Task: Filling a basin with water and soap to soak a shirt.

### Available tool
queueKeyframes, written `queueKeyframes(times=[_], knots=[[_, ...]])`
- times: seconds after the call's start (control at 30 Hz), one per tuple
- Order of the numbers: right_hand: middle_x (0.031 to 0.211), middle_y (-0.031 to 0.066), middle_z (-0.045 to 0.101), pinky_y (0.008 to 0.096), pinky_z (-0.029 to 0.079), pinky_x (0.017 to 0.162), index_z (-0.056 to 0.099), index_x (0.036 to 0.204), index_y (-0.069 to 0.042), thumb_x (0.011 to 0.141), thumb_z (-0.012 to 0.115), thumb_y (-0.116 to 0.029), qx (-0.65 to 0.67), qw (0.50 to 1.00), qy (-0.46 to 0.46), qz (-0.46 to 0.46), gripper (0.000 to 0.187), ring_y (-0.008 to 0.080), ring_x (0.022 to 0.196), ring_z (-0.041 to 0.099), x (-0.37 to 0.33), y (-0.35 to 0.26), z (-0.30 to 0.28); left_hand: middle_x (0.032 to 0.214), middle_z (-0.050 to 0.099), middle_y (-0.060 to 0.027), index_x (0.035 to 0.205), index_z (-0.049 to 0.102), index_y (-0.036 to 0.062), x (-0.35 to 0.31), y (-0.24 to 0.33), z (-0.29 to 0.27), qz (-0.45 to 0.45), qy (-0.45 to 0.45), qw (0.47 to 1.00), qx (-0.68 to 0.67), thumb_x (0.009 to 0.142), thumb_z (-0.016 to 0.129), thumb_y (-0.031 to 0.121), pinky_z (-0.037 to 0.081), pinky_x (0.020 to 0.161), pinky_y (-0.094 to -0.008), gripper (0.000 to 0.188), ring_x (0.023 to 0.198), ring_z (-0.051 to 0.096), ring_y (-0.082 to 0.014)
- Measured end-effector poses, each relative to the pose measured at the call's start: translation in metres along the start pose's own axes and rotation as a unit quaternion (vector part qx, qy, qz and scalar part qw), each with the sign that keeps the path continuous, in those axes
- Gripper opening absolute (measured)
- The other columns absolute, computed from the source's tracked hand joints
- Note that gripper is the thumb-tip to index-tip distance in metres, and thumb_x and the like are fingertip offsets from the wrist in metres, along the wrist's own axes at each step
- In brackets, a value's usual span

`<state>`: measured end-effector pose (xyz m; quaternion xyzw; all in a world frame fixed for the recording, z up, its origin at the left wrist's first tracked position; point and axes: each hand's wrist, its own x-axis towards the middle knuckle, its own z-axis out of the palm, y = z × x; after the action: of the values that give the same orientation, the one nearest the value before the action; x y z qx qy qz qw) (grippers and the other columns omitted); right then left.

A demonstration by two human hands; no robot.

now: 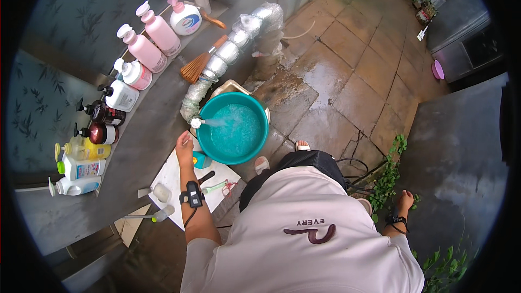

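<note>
Water runs from a white tap (196,123) into a round teal basin (262,142), and the water inside is rippled and bubbly. Close to the basin's left rim, just below the tap, is my left hand (185,145). Its fingers are loosely bent and apart, with nothing visible in them; contact with the tap or rim cannot be made out. My right hand (405,201) hangs away at my right side, near green leaves and a grey panel. It looks relaxed and holds nothing I can see. Both wrists wear black straps with small devices.
Pump bottles (142,49) line the ledge at left. A plastic-wrapped pipe (227,51) leads to the tap, with a brown brush (196,69) beside it. Under my left forearm, a white board (179,206) carries cups and a dark-handled tool. Wet paving (325,87) lies ahead; vines (392,176) grow at right.
</note>
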<state>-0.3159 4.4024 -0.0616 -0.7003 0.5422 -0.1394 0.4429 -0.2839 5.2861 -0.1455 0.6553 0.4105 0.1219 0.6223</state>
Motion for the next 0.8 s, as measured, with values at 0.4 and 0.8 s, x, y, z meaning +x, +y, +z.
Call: queueKeyframes(times=[0.4, 0.8], knots=[[0.097, 0.0122, 0.059, 0.0278, 0.047, 0.056, 0.047, 0.122, 0.002, 0.080, 0.055, -0.001, -0.077, 0.997, 0.019, 0.025, 0.043, 0.0173, 0.070, 0.059, -0.031, 0.087, -0.089, 0.109, 0.049, -0.0153, 0.104, 0.058, 0.0044, 0.046, 0.008, 0.060, 0.166, 0.065, 0.931, 0.318, 0.073, 0.069, 0.007, 0.045, 0.087, -0.0382, 0.033, 0.098, 0.054, -0.0323], [0.085, 0.0097, 0.061, 0.0305, 0.043, 0.042, 0.047, 0.122, 0.000, 0.079, 0.058, -0.007, -0.124, 0.988, 0.017, 0.092, 0.045, 0.0178, 0.059, 0.059, -0.083, 0.091, -0.096, 0.101, 0.050, -0.0179, 0.095, 0.052, 0.0058, 0.064, 0.013, 0.066, 0.084, 0.116, 0.906, 0.398, 0.071, 0.072, 0.020, 0.045, 0.077, -0.0430, 0.034, 0.089, 0.055, -0.0366]])
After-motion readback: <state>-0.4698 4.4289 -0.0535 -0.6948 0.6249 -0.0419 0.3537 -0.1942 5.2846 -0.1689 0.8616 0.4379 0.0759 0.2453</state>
